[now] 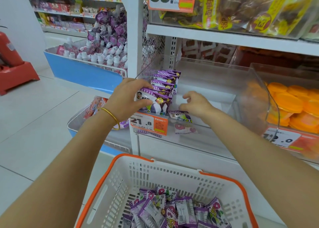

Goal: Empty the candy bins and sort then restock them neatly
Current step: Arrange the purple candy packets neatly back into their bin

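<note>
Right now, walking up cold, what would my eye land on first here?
Most likely the row of purple candy packets standing upright at the left end of the clear bin mid-shelf, with the person's left grip holding its front. Next, the white basket with an orange rim at the bottom, a heap of loose purple packets inside, and the bright orange snacks in the bin on the right.

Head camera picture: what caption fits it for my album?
Left hand grips a row of purple candy packets in the clear bin; right hand hovers beside.
</note>
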The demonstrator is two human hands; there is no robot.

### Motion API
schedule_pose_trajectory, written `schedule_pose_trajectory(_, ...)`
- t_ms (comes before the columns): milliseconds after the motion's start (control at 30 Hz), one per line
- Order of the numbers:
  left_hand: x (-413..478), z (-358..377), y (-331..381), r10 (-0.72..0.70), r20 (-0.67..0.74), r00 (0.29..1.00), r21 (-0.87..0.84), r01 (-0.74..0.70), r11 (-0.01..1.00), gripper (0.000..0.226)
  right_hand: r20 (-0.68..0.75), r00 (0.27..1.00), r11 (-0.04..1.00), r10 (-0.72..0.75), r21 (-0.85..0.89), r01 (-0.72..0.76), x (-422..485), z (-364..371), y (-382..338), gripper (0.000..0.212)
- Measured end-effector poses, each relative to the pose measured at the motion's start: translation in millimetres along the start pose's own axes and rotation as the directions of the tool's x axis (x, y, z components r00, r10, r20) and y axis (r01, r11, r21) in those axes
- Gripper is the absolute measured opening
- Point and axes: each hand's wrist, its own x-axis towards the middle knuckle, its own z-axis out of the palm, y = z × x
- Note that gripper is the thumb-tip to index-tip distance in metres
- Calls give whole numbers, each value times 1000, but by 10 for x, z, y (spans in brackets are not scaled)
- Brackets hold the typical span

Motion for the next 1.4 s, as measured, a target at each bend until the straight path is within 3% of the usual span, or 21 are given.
schedule_pose_trajectory(33,-2,-3,-2,0,1,1000,-7,0,1000,40,-84,992,996,-91,2,92,14,-4,-38,31)
schedule_pose_trajectory(100,-7,-9,-5,4,6,1000,-12,-4,1000,39,-64,989,983,-137,112,143,41,3,-112,18)
schedule_pose_trajectory(233,-10,-15,-19,8,18,1000,-20,-8,1000,39,155,988,988,-11,153,-13,58,124,-166,16)
schedule_pose_trajectory(300,-10,-16,-27,4,22,1000,-31,-3,1000,38,203,979,977,19,206,-61,71,189,-184,4)
schedule_pose_trajectory(400,0,-35,-37,0,37,999,-56,2,998,37,223,975,964,16,254,-74,101,236,-211,16)
schedule_pose_trajectory(633,39,-85,-50,67,62,996,-62,-63,996,32,31,995,898,-93,435,70,98,211,-185,16)
schedule_pose_trajectory(867,67,-104,-52,102,53,993,-71,-98,993,31,-229,954,919,-192,300,257,117,235,-238,5)
schedule_pose_trajectory(967,80,-106,-64,96,64,993,-57,-92,994,31,-291,945,903,-149,351,250,118,193,-225,20)
schedule_pose_trajectory(1133,71,-30,-62,75,149,986,61,-84,995,37,-234,960,870,-154,428,244,79,185,-257,26)
schedule_pose_trajectory(1233,36,59,-71,108,176,978,230,-147,962,46,-159,974,867,-159,450,215,51,185,-249,13)
schedule_pose_trajectory(1300,15,66,-63,91,140,986,259,-125,958,63,-124,983,861,-134,476,177,52,189,-225,2)
schedule_pose_trajectory(1400,-25,85,-83,101,34,994,250,-106,962,64,-71,994,893,-77,439,101,16,193,-226,22)
